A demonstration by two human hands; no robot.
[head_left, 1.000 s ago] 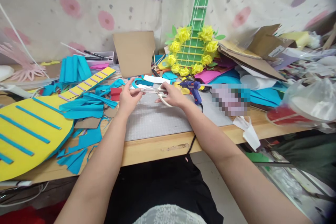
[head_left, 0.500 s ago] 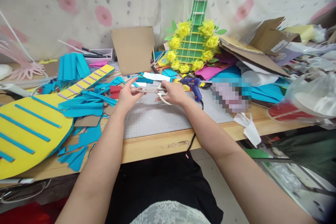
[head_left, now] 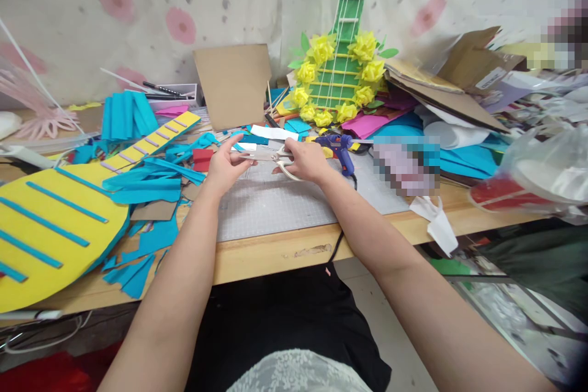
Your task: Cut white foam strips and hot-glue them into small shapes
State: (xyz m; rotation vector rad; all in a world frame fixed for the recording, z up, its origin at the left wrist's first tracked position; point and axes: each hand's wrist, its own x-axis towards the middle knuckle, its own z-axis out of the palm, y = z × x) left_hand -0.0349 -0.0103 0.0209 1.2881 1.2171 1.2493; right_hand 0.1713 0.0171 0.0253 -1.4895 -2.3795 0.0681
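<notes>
My right hand (head_left: pixel 305 160) grips a pair of scissors (head_left: pixel 290 173) by the pale handles, above the grey cutting mat. Their metal blades point left, toward my left hand (head_left: pixel 224 165). The fingers of that hand are bent in a pinch beside the blade tips; whatever lies between them is too small to make out. White paper strips (head_left: pixel 274 133) and blue scraps lie just behind both hands. To the right of my right hand, a blue glue gun (head_left: pixel 342 153) rests on the cutting mat (head_left: pixel 271 214).
A yellow guitar-shaped board (head_left: pixel 59 220) with blue strips lies at the left, among blue paper scraps (head_left: pixel 144 239). At the back stand a cardboard sheet (head_left: pixel 232 86) and a green guitar shape (head_left: pixel 342 64) with yellow flowers. Stacked papers and a bagged red-and-white tub (head_left: pixel 514 187) crowd the right.
</notes>
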